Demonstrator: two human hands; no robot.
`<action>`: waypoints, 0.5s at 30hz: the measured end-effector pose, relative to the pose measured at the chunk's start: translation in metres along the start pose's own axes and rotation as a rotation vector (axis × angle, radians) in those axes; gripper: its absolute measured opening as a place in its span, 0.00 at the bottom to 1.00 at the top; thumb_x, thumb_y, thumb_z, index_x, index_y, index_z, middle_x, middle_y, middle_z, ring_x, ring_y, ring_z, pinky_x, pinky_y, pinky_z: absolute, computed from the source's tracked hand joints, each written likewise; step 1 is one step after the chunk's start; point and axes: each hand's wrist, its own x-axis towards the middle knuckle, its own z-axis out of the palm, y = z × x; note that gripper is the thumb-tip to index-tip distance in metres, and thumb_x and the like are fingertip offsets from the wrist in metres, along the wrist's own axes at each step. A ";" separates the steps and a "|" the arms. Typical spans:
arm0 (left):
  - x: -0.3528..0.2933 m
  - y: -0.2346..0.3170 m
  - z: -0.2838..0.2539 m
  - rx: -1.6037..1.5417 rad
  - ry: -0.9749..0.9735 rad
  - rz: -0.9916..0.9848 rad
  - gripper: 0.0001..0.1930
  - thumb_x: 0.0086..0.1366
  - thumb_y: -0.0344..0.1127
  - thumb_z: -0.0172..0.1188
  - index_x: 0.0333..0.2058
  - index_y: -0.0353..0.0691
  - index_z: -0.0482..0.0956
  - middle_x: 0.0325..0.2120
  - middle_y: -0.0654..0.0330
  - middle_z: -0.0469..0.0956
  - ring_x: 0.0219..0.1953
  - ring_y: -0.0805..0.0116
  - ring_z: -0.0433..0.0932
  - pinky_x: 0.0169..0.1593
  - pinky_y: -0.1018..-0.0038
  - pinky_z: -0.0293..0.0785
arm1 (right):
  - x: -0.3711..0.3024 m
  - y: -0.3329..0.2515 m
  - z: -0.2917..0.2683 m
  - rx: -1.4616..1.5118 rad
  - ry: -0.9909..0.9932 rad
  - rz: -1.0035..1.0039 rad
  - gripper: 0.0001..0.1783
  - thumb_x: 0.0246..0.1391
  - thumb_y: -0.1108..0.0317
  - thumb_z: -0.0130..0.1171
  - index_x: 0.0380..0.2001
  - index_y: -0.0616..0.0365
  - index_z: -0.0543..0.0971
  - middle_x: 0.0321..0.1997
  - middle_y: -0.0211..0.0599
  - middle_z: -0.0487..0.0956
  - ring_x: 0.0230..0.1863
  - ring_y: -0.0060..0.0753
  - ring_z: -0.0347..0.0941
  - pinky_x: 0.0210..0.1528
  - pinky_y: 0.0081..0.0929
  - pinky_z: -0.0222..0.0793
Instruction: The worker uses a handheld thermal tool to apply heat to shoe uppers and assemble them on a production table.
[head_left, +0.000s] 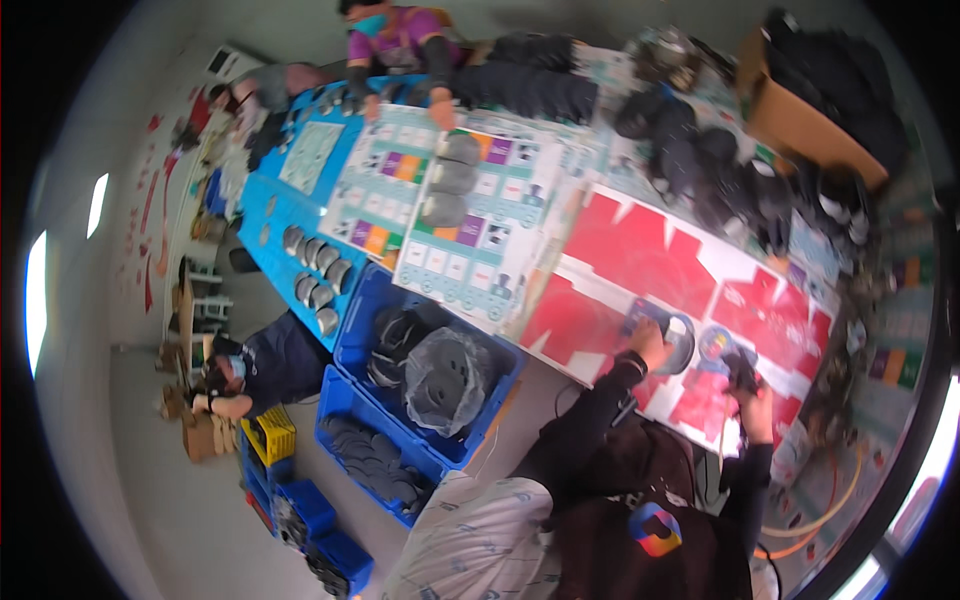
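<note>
In front of me lies a red and white printed sheet (660, 250) on the work table. My left hand (652, 348) is at the left rim of a round, dark, shallow cup (680, 343) with a pale inside, its fingers closed on the edge. To the right, my right hand (757, 408) pinches a small dark piece (740, 372) whose kind is too blurred to tell. Between the hands a small round bluish disc (714, 345) rests on the sheet. Something white (732, 437) shows beneath my right hand.
Blue bins (345, 350) with dark pads and a plastic bag stand at left. Grey cups (445, 210) sit on printed sheets farther off. Dark cups and a cardboard box (800, 120) crowd the far right. Co-workers (405, 50) (270, 365) are across the table and at left.
</note>
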 end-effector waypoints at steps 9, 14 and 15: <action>0.028 -0.281 -0.230 -0.897 0.365 -0.475 0.19 0.58 0.23 0.61 0.48 0.40 0.68 0.41 0.55 0.74 0.37 0.67 0.76 0.39 0.71 0.78 | -0.014 -0.024 0.022 0.052 0.009 -0.015 0.17 0.45 0.76 0.53 0.41 0.66 0.78 0.32 0.41 0.85 0.28 0.29 0.81 0.14 0.20 0.71; -0.003 -0.459 -0.369 -0.571 0.579 -0.388 0.22 0.64 0.28 0.61 0.55 0.37 0.65 0.49 0.47 0.74 0.46 0.52 0.81 0.45 0.58 0.85 | 0.001 -0.072 0.085 0.052 -0.135 0.041 0.19 0.45 0.77 0.54 0.44 0.66 0.80 0.34 0.36 0.83 0.34 0.28 0.82 0.19 0.21 0.72; 0.027 -0.452 -0.326 -0.875 0.670 -0.628 0.22 0.64 0.28 0.60 0.56 0.35 0.65 0.49 0.47 0.74 0.46 0.51 0.81 0.44 0.58 0.86 | -0.005 -0.069 0.083 0.003 -0.049 0.074 0.19 0.45 0.77 0.54 0.44 0.66 0.80 0.34 0.36 0.83 0.34 0.28 0.82 0.19 0.21 0.72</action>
